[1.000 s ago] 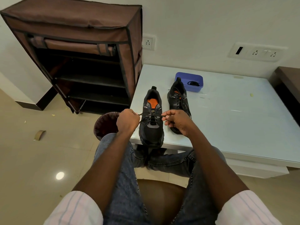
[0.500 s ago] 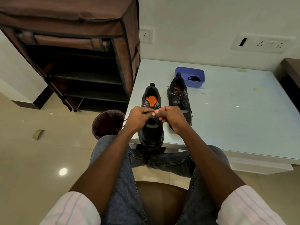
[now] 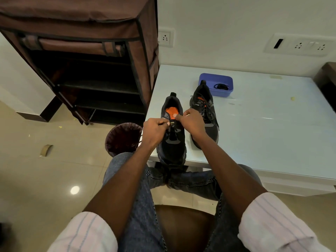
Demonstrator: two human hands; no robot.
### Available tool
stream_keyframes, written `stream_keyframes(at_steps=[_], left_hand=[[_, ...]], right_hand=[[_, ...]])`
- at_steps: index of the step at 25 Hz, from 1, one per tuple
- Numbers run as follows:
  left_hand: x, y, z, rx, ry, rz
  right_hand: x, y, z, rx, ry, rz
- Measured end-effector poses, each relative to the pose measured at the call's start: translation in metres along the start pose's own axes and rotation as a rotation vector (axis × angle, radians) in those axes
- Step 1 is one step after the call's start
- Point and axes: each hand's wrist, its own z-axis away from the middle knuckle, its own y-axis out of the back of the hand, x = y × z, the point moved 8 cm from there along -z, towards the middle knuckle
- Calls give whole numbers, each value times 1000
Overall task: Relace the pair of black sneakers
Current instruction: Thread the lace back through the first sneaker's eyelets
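Observation:
Two black sneakers stand on the white table (image 3: pixel 263 135), toes toward me. The left sneaker (image 3: pixel 172 148) has an orange insole and sits at the table's front edge. My left hand (image 3: pixel 154 130) pinches a black lace at the shoe's upper left eyelets. My right hand (image 3: pixel 191 120) pinches the lace at the upper right eyelets, fingers curled. The two hands nearly touch over the tongue. The right sneaker (image 3: pixel 205 113) stands just beyond, laced, with loose lace ends hanging over its side.
A blue plastic tray (image 3: pixel 216 84) holding a small black item sits behind the shoes. A brown fabric shoe rack (image 3: pixel 87 60) stands left of the table, a dark waste bin (image 3: pixel 123 139) below the table corner. My knees are under the table's edge.
My hands, apart a second ago with the lace stretched between them, have come together over the left sneaker's tongue and shifted up toward its collar.

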Motion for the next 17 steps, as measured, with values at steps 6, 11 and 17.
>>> stream_keyframes(at_steps=[6,11,17], left_hand=[[-10,-7,-4,-46,34,-52],[5,-19,-3,-80,-127,-308],[8,-33,-9,-112,-199,-465]], right_hand=[[-6,-7,-5,-46,94,209],[7,-6,-12,-102,12,35],[13,-5,-11,-104,4,-22]])
